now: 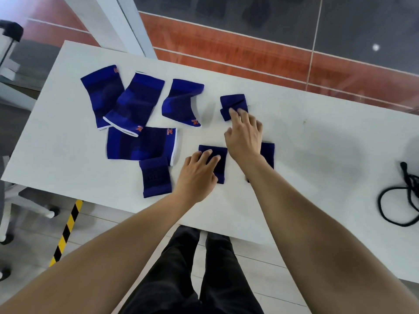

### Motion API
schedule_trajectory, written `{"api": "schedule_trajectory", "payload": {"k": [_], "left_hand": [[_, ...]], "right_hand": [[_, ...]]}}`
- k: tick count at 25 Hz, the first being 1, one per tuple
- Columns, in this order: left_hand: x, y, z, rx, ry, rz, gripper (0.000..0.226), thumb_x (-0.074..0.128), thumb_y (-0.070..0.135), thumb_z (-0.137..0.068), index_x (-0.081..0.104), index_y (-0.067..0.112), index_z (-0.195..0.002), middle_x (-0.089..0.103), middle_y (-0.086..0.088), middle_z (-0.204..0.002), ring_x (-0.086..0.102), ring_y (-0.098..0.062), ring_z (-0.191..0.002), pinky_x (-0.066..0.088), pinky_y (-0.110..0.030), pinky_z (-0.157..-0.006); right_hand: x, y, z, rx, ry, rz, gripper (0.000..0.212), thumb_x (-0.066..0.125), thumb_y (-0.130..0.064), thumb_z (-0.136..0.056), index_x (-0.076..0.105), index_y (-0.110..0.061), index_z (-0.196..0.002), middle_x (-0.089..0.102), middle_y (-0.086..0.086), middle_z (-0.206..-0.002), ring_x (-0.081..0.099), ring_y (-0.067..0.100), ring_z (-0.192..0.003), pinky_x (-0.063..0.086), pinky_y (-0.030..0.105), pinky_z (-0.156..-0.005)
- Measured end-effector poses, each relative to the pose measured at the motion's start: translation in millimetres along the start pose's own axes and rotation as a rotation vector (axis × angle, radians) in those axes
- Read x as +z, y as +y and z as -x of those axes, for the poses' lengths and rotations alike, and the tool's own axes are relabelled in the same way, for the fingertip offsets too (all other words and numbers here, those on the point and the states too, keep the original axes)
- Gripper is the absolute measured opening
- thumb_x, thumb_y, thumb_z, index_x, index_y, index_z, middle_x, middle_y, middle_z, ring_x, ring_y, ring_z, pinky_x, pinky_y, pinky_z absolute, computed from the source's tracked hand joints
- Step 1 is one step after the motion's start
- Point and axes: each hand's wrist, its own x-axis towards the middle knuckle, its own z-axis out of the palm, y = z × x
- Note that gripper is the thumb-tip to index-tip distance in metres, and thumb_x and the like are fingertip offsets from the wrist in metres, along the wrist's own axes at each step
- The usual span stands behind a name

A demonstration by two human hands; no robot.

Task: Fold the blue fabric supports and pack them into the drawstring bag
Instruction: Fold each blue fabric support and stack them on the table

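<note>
Both forearms reach over the white table; the left hand lies spread flat on a folded blue support, gripping nothing, and the right hand presses loosely open fingertips on another folded support. Two more look folded, four lie flat and unfolded at left. Only a black drawstring cord shows at the right edge; packing seems unstarted, roughly halfway through folding

Head-worn view, looking steeply down, table close
</note>
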Motion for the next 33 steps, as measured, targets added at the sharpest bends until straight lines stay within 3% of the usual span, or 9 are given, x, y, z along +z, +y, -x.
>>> {"api": "schedule_trajectory", "payload": {"k": [4,11,14,16,18,23,28,30,33], "left_hand": [[-2.7,-2.5,-10.1,-0.023,-0.076,0.011,0.046,0.054,0.026,-0.094,0.053,0.017,-0.139,0.041,-0.008,-0.153,0.042,-0.033,-0.134,0.037,-0.043,-0.107],[-6.3,-0.8,-9.0,-0.080,0.046,0.273,0.035,0.053,0.021,-0.096,0.061,0.015,-0.129,0.058,-0.005,-0.133,0.052,-0.031,-0.116,0.042,-0.041,-0.100],[-29.2,14.0,-21.8,-0.540,-0.053,1.078,0.032,0.043,0.026,-0.102,0.068,0.011,-0.114,0.068,-0.004,-0.105,0.060,-0.028,-0.097,0.049,-0.040,-0.093],[-40.7,24.8,-32.3,-0.879,-0.234,1.688,0.041,0.038,0.034,-0.105,0.065,0.006,-0.118,0.070,-0.013,-0.108,0.063,-0.030,-0.097,0.051,-0.041,-0.092],[-42.7,30.5,-34.5,-0.996,-0.292,1.901,0.035,0.045,0.033,-0.103,0.063,0.008,-0.121,0.068,-0.016,-0.117,0.064,-0.030,-0.098,0.051,-0.044,-0.095],[-35.2,34.3,-29.7,-0.966,-0.205,1.879,0.016,0.054,0.011,-0.100,0.065,0.023,-0.104,0.070,-0.007,-0.112,0.065,-0.027,-0.100,0.053,-0.049,-0.093],[-38.1,35.8,-18.6,-0.835,-0.272,1.952,0.021,0.049,0.010,-0.102,0.065,0.023,-0.104,0.074,-0.004,-0.108,0.067,-0.026,-0.105,0.057,-0.048,-0.087],[-36.3,40.0,-16.7,-0.780,-0.297,1.981,0.024,0.046,0.008,-0.103,0.063,0.022,-0.113,0.071,-0.009,-0.120,0.066,-0.028,-0.111,0.058,-0.047,-0.087],[-32.5,46.1,-19.5,-0.723,-0.309,1.914,0.027,0.047,0.011,-0.102,0.063,0.019,-0.122,0.069,-0.010,-0.124,0.065,-0.029,-0.114,0.059,-0.048,-0.087]], "right_hand": [[5.7,8.3,-34.0,0.038,-0.077,0.139,0.065,0.056,-0.016,-0.096,0.031,-0.025,-0.155,0.031,0.009,-0.160,0.023,0.029,-0.149,0.010,0.048,-0.123],[1.1,21.9,2.4,-0.025,0.058,-0.078,0.015,0.066,-0.013,-0.089,0.063,-0.017,-0.103,0.055,0.004,-0.125,0.050,0.031,-0.111,0.039,0.040,-0.097],[-8.0,17.5,43.9,-0.038,0.218,-0.257,0.014,0.073,-0.013,-0.083,0.066,-0.019,-0.094,0.061,-0.002,-0.117,0.051,0.028,-0.104,0.040,0.038,-0.090],[-6.6,13.5,79.1,-0.053,0.255,-0.336,0.016,0.075,-0.010,-0.079,0.069,-0.018,-0.091,0.063,-0.002,-0.114,0.051,0.026,-0.101,0.042,0.038,-0.087],[-2.0,12.2,112.7,-0.061,0.250,-0.377,0.020,0.077,-0.005,-0.077,0.073,-0.018,-0.092,0.064,-0.002,-0.115,0.050,0.024,-0.103,0.045,0.038,-0.089],[2.3,13.9,168.9,-0.036,0.207,-0.340,0.016,0.070,-0.030,-0.089,0.068,-0.020,-0.101,0.068,-0.012,-0.102,0.055,0.014,-0.101,0.039,0.035,-0.093],[-7.1,15.4,173.2,0.544,0.132,-0.847,0.022,0.057,-0.044,-0.098,0.057,-0.023,-0.105,0.065,-0.009,-0.097,0.062,0.013,-0.089,0.051,0.030,-0.079],[-12.2,19.8,165.0,0.676,0.033,-1.105,0.023,0.060,-0.042,-0.099,0.062,-0.020,-0.106,0.070,-0.005,-0.092,0.069,0.014,-0.082,0.054,0.022,-0.070],[-14.1,30.0,162.6,0.643,0.004,-1.089,0.013,0.065,-0.025,-0.098,0.065,-0.014,-0.105,0.072,-0.002,-0.088,0.072,0.015,-0.078,0.054,0.019,-0.067]]}}
